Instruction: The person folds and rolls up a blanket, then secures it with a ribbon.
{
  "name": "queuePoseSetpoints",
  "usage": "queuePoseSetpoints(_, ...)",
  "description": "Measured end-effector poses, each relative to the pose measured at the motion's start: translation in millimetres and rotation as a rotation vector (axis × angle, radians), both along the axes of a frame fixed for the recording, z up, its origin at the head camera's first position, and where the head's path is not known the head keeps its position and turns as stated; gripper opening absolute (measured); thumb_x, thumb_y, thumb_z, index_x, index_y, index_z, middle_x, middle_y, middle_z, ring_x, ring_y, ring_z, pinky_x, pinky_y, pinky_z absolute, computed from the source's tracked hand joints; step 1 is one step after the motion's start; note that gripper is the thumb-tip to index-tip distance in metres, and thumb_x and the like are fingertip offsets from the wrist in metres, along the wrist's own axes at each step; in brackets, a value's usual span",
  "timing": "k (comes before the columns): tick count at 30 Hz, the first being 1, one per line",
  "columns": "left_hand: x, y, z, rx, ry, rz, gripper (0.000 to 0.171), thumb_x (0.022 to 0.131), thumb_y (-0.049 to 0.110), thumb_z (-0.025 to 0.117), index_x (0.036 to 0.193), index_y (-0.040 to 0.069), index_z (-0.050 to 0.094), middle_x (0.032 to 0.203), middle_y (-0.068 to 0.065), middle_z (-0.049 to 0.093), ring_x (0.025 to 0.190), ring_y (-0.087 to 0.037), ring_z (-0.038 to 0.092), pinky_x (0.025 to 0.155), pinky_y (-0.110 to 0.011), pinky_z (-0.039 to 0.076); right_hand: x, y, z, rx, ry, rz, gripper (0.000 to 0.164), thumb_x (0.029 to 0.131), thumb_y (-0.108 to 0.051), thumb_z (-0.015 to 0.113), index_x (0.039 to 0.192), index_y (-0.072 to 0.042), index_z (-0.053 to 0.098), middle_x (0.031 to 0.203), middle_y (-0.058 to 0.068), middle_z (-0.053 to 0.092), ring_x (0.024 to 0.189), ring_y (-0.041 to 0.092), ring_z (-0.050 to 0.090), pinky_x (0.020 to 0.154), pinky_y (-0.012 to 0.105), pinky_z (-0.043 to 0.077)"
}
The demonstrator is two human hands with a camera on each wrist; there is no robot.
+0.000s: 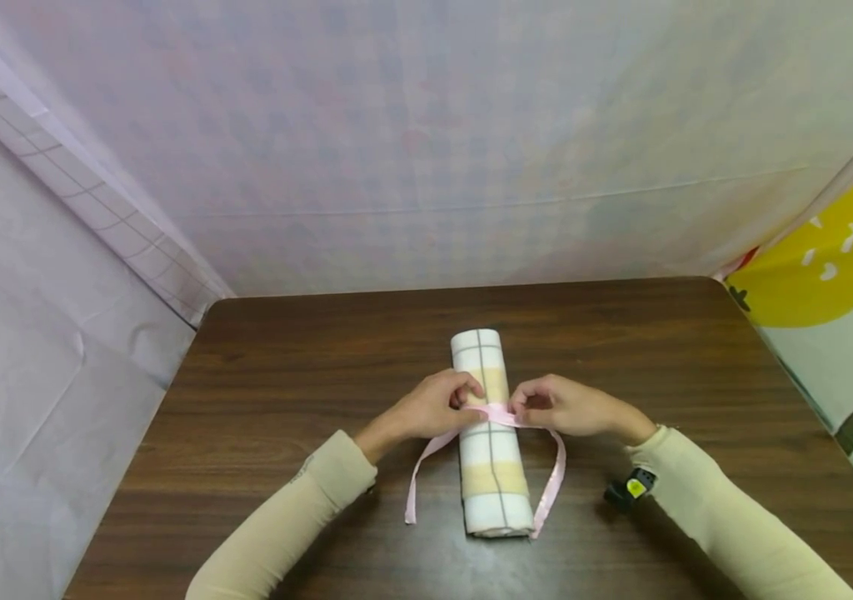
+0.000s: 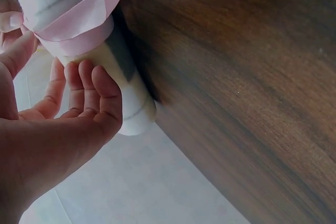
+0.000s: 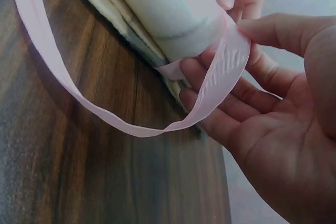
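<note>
A rolled-up cloth [image 1: 497, 479], white with pale yellow bands and thin grey lines, lies on the brown table. A pink ribbon [image 1: 500, 414] goes around its middle, crossing on top, and its two loose tails hang to either side. My left hand [image 1: 445, 404] is at the roll's left side, thumb and curled fingers holding the ribbon at the crossing. From the right, my right hand [image 1: 565, 406] pinches the ribbon [image 3: 226, 66] between thumb and fingers. In the right wrist view two of its fingers reach behind the ribbon's loop, beside the roll [image 3: 168, 9].
The dark wood table [image 1: 306, 350] reaches back to a pale checked curtain [image 1: 426, 150]. White cloth [image 1: 37, 375] hangs at the left, and a cloth with a yellow print [image 1: 816, 275] at the right. A black device [image 1: 631, 487] sits by the right cuff.
</note>
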State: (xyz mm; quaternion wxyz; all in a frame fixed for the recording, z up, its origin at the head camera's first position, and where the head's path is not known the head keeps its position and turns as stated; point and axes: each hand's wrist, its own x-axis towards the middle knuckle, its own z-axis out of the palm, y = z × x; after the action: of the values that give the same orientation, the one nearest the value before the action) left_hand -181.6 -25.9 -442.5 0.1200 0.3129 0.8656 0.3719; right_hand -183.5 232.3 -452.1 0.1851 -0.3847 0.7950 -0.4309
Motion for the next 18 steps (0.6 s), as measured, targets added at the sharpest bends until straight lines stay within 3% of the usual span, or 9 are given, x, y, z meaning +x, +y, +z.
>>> queuePoseSetpoints(4,0.3,1.2,-0.7,-0.004,0.005,0.012,0.025,0.088,0.018,0.076,0.107,0.005,0.065,0.088,-0.012,0.058,0.08,-0.022,0.055,0.069,-0.022,0.041,-0.8,1.0,-1.6,-0.031,-0.008,0.013,0.004,0.096,-0.006,0.062,0.092,-0.007,0.063,0.082,-0.003,0.058,0.074,0.005,0.053,0.064,0.022,0.047)
queuePoseSetpoints(7,0.5,1.9,-1.1,-0.011,0.006,0.027,0.025,0.087,0.018,0.076,0.106,0.007,0.064,0.086,-0.011,0.057,0.079,-0.019,0.053,0.069,-0.022,0.041,-1.1,-1.5,-1.5,-0.05,0.04,-0.008,0.003,0.094,-0.005,0.065,0.095,-0.006,0.063,0.086,0.002,0.062,0.08,0.008,0.057,0.069,0.024,0.051)
queuePoseSetpoints(14,0.6,1.8,-2.1,-0.016,0.002,0.04,0.024,0.087,0.017,0.077,0.106,0.008,0.064,0.086,-0.01,0.058,0.079,-0.018,0.053,0.069,-0.023,0.042,-0.3,-13.9,3.7,-0.017,0.171,-0.146,0.013,0.09,-0.003,0.07,0.102,-0.006,0.066,0.095,0.002,0.065,0.087,0.012,0.06,0.076,0.027,0.053)
queuePoseSetpoints(18,0.7,1.7,-3.2,-0.016,-0.001,0.039,0.024,0.086,0.016,0.077,0.105,0.008,0.064,0.086,-0.009,0.058,0.078,-0.017,0.052,0.069,-0.023,0.042,-0.4,-21.9,4.6,0.011,0.192,-0.153,0.017,0.086,-0.005,0.076,0.101,-0.007,0.069,0.093,0.004,0.063,0.084,0.017,0.059,0.073,0.028,0.052)
